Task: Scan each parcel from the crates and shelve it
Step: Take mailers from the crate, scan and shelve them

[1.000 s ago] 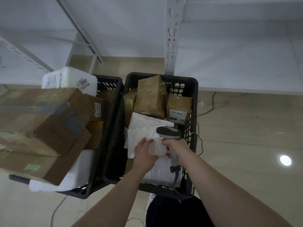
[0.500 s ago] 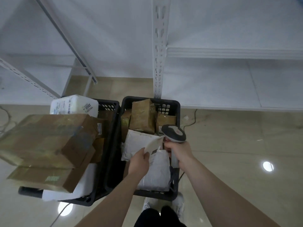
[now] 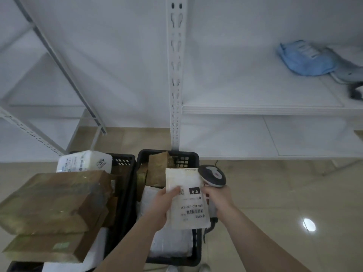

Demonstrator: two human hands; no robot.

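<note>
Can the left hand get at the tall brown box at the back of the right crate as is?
Probably not: the left hand grips the white mailer, which is held up in front of the brown box. The box top itself is uncovered.

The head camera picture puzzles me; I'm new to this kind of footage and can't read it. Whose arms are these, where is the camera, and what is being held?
No machine here: a person wears a wide-angle camera on the head, looking forward and down, so the two arms are their own. The left hand holds up a flat white parcel, label facing the camera. The right hand grips a handheld barcode scanner beside it. Below, on the floor, stand two black crates: the right crate holds brown boxes and white bags, the left crate larger cardboard boxes. Behind stands white shelving, with a blue bag on one shelf.
</note>
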